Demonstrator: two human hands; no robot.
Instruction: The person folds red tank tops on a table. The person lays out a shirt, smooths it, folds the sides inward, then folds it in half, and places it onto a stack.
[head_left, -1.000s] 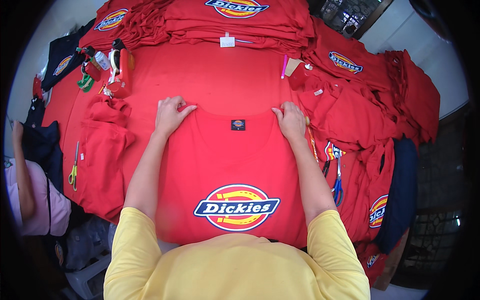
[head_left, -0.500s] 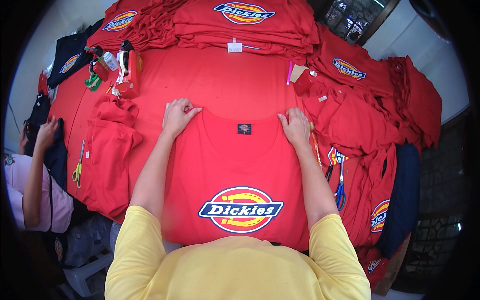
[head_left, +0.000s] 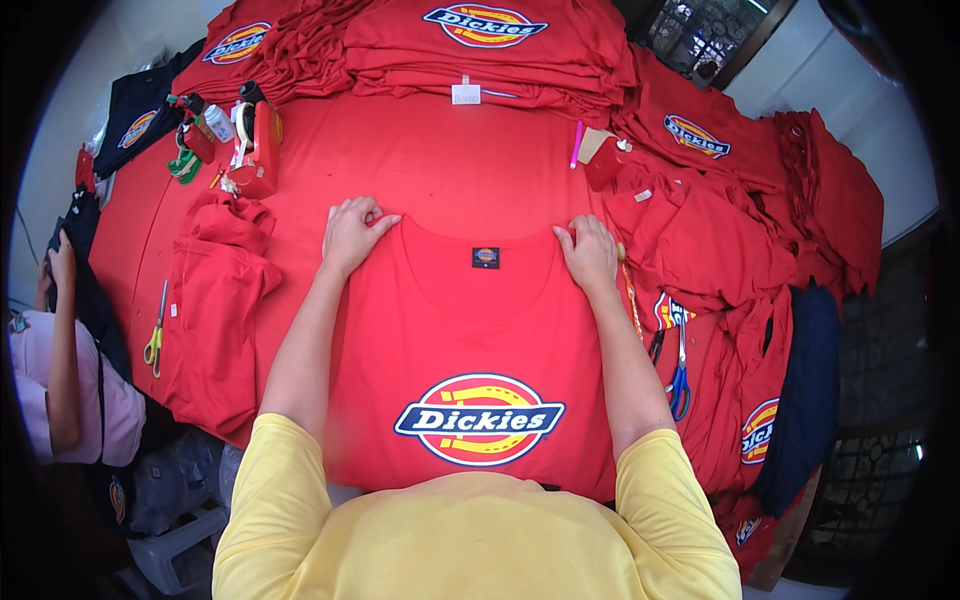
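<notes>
A red T-shirt (head_left: 470, 345) lies spread in front of me on the red-covered table. It has a wide scooped neckline, a dark neck label (head_left: 485, 258) and a yellow, white and blue printed emblem (head_left: 480, 420) on the chest. At its left shoulder corner, the thumb and fingers of my left hand (head_left: 352, 236) pinch the cloth. My right hand (head_left: 592, 254) grips the opposite shoulder the same way. The lower end of the shirt runs out of sight beneath my body.
Stacks of folded red shirts (head_left: 490, 65) line the far side. A red tape dispenser (head_left: 264, 150) stands far left. Yellow-handled scissors (head_left: 156, 335) and blue-handled scissors (head_left: 681, 380) lie to either side, among crumpled red garments (head_left: 215, 310). A co-worker's hand (head_left: 62, 265) touches dark cloth at left.
The co-worker's raised hand has come down and left onto the dark cloth. My two hands and the T-shirt stay practically where they were.
</notes>
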